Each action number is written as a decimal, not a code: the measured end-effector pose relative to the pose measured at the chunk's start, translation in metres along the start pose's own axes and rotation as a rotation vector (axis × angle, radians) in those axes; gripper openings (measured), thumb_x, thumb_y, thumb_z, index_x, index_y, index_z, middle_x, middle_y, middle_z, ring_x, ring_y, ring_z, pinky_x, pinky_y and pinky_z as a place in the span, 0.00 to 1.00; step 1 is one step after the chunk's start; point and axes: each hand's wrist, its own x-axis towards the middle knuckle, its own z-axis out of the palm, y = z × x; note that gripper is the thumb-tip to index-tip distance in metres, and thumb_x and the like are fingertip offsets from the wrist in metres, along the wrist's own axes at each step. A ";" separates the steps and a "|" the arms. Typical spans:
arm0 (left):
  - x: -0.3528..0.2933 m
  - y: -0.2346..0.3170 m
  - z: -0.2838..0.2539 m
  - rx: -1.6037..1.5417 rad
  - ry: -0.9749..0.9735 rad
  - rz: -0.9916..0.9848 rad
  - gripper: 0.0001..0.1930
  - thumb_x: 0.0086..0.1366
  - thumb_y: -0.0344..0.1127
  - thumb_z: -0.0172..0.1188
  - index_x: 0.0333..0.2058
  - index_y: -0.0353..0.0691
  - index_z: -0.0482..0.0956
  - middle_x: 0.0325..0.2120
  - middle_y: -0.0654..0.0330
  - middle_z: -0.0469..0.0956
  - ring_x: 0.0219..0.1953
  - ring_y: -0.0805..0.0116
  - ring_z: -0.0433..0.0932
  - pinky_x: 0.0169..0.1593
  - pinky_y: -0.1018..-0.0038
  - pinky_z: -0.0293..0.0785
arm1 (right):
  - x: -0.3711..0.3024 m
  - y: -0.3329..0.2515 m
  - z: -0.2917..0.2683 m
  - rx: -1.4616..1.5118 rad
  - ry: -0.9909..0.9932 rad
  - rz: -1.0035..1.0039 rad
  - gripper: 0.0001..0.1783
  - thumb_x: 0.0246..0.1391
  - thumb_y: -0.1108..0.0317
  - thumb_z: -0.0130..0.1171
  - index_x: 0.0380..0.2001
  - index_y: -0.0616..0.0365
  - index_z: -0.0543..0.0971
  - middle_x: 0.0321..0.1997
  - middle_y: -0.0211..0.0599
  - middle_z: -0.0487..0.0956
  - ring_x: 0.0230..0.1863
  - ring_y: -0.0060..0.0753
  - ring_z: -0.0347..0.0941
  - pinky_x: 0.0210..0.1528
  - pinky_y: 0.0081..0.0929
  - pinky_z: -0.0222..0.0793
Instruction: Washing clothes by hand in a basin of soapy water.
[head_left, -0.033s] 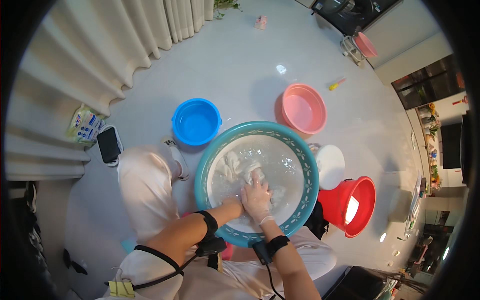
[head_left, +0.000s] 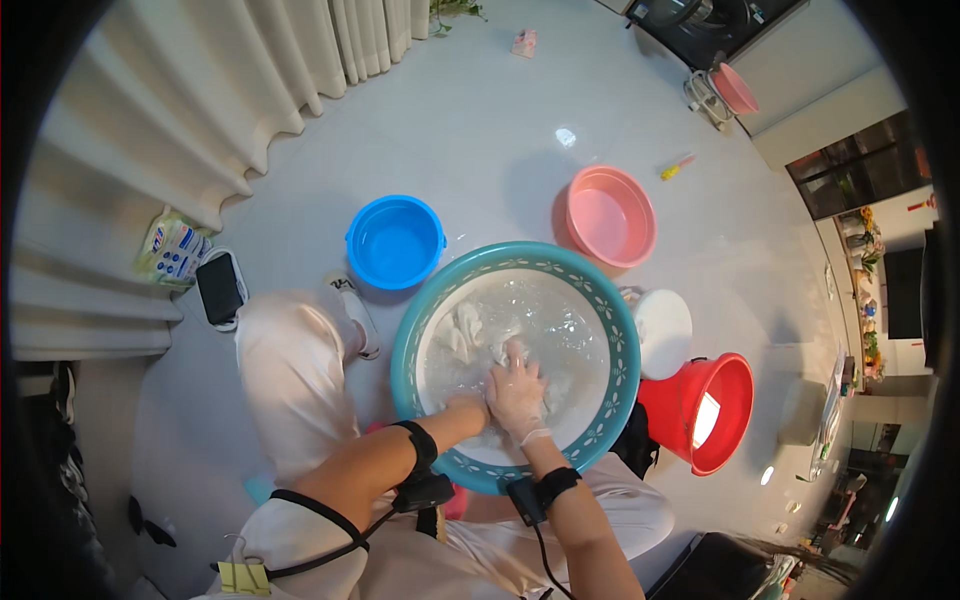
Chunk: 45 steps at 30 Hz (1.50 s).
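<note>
A large teal basin [head_left: 408, 350] with a white flower pattern on its rim holds cloudy, sudsy water. White cloth [head_left: 461, 332] pokes above the surface at the left; more of it lies blurred under the water. My right hand [head_left: 517, 395] is in the middle of the basin, its fingers spread and pressing down on the submerged cloth. Close beside it on the left is my left hand [head_left: 470, 412], dipped in near the basin's front edge. Its fingers are hidden under water.
A blue tub [head_left: 395, 242] and a pink basin [head_left: 611, 216] stand beyond the teal one. To the right are a white round lid-like disc [head_left: 663, 334] and a tilted red bucket [head_left: 712, 413]. A black phone-like device [head_left: 219, 289] lies left, by the curtain [head_left: 130, 130].
The bunched cloth at my right fingertips has sunk lower, with less of it above the water. My right hand has shifted very slightly; the left looks almost still.
</note>
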 end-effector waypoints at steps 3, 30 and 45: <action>-0.021 0.005 -0.018 0.069 -0.027 0.099 0.21 0.62 0.44 0.52 0.52 0.45 0.75 0.54 0.52 0.72 0.53 0.51 0.74 0.51 0.54 0.70 | 0.022 0.019 0.011 0.065 -0.032 0.040 0.17 0.51 0.63 0.52 0.46 0.47 0.75 0.56 0.48 0.67 0.53 0.60 0.65 0.47 0.51 0.67; -0.002 -0.018 -0.006 0.007 0.209 0.222 0.17 0.59 0.38 0.50 0.46 0.48 0.80 0.49 0.53 0.76 0.51 0.51 0.75 0.51 0.56 0.70 | -0.029 0.006 -0.017 -0.081 0.099 0.013 0.25 0.48 0.60 0.56 0.52 0.48 0.71 0.61 0.51 0.61 0.51 0.58 0.66 0.50 0.53 0.65; -0.022 0.000 -0.021 0.251 0.146 0.286 0.21 0.61 0.36 0.52 0.55 0.48 0.71 0.58 0.56 0.65 0.57 0.51 0.68 0.49 0.48 0.69 | 0.071 0.082 0.011 0.502 0.190 0.136 0.18 0.57 0.58 0.49 0.42 0.59 0.75 0.38 0.54 0.78 0.41 0.61 0.74 0.46 0.49 0.68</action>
